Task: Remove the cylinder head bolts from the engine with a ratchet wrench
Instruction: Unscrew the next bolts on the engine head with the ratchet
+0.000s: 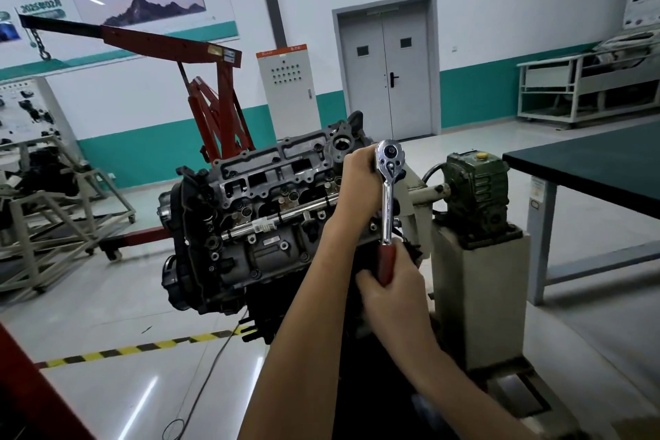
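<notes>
The engine [257, 211] hangs tilted on a stand at mid-frame, its open cylinder head [282, 168] facing me. A chrome ratchet wrench [388, 196] with a red handle stands almost upright at the engine's right end. My left hand [360, 179] is wrapped round the part just under the ratchet head, at the head's right end. My right hand [393, 289] grips the red handle lower down. The socket and the bolt are hidden behind my left hand.
A beige engine stand with a green gearbox [478, 193] sits right of the engine. A green-topped table [589, 168] is at far right. A red engine hoist [214, 104] stands behind, and a cable [210, 364] trails over the floor with its yellow-black tape [143, 348].
</notes>
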Available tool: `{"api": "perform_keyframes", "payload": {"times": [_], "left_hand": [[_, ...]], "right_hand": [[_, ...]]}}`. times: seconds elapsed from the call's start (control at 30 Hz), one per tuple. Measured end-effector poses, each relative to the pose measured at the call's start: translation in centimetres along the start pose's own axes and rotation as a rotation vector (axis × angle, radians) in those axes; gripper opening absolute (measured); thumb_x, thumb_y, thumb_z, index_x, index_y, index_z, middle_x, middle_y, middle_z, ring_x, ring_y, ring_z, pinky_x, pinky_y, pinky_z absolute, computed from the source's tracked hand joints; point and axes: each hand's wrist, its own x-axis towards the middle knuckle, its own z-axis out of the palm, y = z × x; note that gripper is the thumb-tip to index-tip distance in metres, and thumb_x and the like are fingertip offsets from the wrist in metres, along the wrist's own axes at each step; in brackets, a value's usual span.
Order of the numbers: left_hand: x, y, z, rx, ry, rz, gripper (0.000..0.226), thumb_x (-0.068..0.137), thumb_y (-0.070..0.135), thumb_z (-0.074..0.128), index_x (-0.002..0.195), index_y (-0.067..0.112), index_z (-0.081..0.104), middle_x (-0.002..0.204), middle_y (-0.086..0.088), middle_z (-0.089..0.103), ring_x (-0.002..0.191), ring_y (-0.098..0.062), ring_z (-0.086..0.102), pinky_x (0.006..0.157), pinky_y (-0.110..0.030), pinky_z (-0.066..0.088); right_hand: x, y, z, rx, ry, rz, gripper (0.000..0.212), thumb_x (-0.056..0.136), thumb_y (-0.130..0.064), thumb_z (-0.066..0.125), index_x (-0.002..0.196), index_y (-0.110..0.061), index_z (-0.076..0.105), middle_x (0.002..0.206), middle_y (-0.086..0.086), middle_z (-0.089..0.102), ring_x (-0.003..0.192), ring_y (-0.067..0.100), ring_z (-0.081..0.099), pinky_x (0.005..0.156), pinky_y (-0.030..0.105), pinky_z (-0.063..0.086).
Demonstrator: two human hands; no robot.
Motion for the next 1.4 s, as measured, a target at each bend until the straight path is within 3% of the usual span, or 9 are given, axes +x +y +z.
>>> {"api": "perform_keyframes", "payload": {"times": [0.13, 0.2, 0.3, 0.47, 0.63, 0.93, 1.17, 1.27, 1.4], "left_hand": [[0.2, 0.2, -0.2, 0.028, -0.009, 0.002, 0.032, 0.084, 0.0, 0.062, 0.055, -0.005, 0.049, 0.052, -0.014, 0.046, 0.055, -0.014, 0.036, 0.054, -0.028, 0.033], [0.4, 0.5, -0.2, 0.047, -0.042, 0.005, 0.035, 0.082, 0.001, 0.064, 0.051, 0.003, 0.048, 0.05, -0.006, 0.045, 0.051, -0.01, 0.033, 0.05, -0.025, 0.032], [0.5, 0.7, 0.0, 0.065, -0.064, 0.003, 0.033, 0.078, -0.006, 0.057, 0.051, 0.006, 0.045, 0.05, -0.001, 0.04, 0.048, -0.006, 0.027, 0.046, -0.019, 0.025], [0.1, 0.1, 0.5, 0.02, 0.0, 0.065, 0.034, 0.077, -0.009, 0.057, 0.051, 0.011, 0.047, 0.049, 0.003, 0.042, 0.051, -0.006, 0.028, 0.048, -0.021, 0.026], [0.6, -0.4, 0.7, 0.05, 0.034, 0.12, 0.05, 0.082, -0.01, 0.059, 0.051, 0.021, 0.034, 0.049, 0.011, 0.032, 0.054, -0.01, 0.024, 0.051, -0.027, 0.025], [0.7, 0.4, 0.3, 0.094, -0.043, 0.085, 0.027, 0.078, -0.007, 0.056, 0.054, -0.003, 0.045, 0.052, -0.008, 0.041, 0.053, -0.013, 0.028, 0.046, -0.018, 0.024], [0.4, 0.1, -0.4, 0.075, -0.004, 0.089, 0.048, 0.083, -0.005, 0.061, 0.049, 0.016, 0.035, 0.047, 0.005, 0.035, 0.051, -0.011, 0.026, 0.051, -0.026, 0.026], [0.4, 0.1, -0.3, 0.079, 0.003, 0.095, 0.053, 0.084, -0.005, 0.06, 0.049, 0.021, 0.031, 0.048, 0.006, 0.033, 0.052, -0.013, 0.026, 0.051, -0.028, 0.025], [0.4, 0.1, -0.4, 0.067, -0.024, 0.079, 0.042, 0.084, -0.001, 0.061, 0.048, 0.005, 0.04, 0.049, -0.003, 0.039, 0.054, -0.014, 0.029, 0.052, -0.028, 0.027]], "right_hand": [[3.0, 0.6, -7.0, -0.362, -0.25, -0.07, 0.029, 0.077, 0.0, 0.063, 0.091, -0.023, 0.051, 0.065, 0.002, 0.052, 0.051, 0.007, 0.049, 0.049, 0.011, 0.039], [5.7, -0.3, -11.4, -0.584, -0.397, -0.154, 0.031, 0.077, 0.002, 0.065, 0.097, -0.019, 0.052, 0.067, 0.002, 0.054, 0.053, 0.005, 0.055, 0.049, 0.011, 0.041], [8.8, -2.1, -14.2, -0.786, -0.381, -0.345, 0.032, 0.072, 0.01, 0.066, 0.091, -0.014, 0.055, 0.057, -0.011, 0.05, 0.054, -0.002, 0.054, 0.049, 0.005, 0.037], [3.7, 0.7, -8.8, -0.493, -0.153, -0.143, 0.037, 0.075, -0.001, 0.066, 0.078, -0.033, 0.048, 0.058, -0.002, 0.05, 0.049, 0.005, 0.051, 0.047, 0.011, 0.038], [0.4, 0.9, -0.1, 0.063, -0.004, 0.017, 0.028, 0.074, 0.0, 0.057, 0.07, -0.025, 0.044, 0.045, -0.008, 0.044, 0.035, 0.004, 0.038, 0.036, 0.016, 0.035], [7.5, -1.8, -13.6, -0.707, -0.35, -0.317, 0.047, 0.073, 0.009, 0.066, 0.084, -0.031, 0.045, 0.055, -0.012, 0.046, 0.049, -0.003, 0.051, 0.046, 0.003, 0.034], [0.9, 0.8, -3.1, -0.19, 0.004, -0.046, 0.027, 0.073, -0.001, 0.064, 0.074, -0.021, 0.046, 0.05, -0.004, 0.043, 0.038, 0.007, 0.04, 0.037, 0.013, 0.031], [0.2, 0.3, 0.4, 0.059, -0.009, 0.017, 0.028, 0.075, 0.002, 0.058, 0.073, -0.022, 0.044, 0.046, -0.007, 0.041, 0.035, 0.004, 0.038, 0.036, 0.016, 0.035], [2.8, 0.6, -6.6, -0.312, -0.237, -0.099, 0.025, 0.075, 0.0, 0.063, 0.085, -0.022, 0.054, 0.055, -0.004, 0.053, 0.04, 0.003, 0.046, 0.041, 0.012, 0.036]]}}
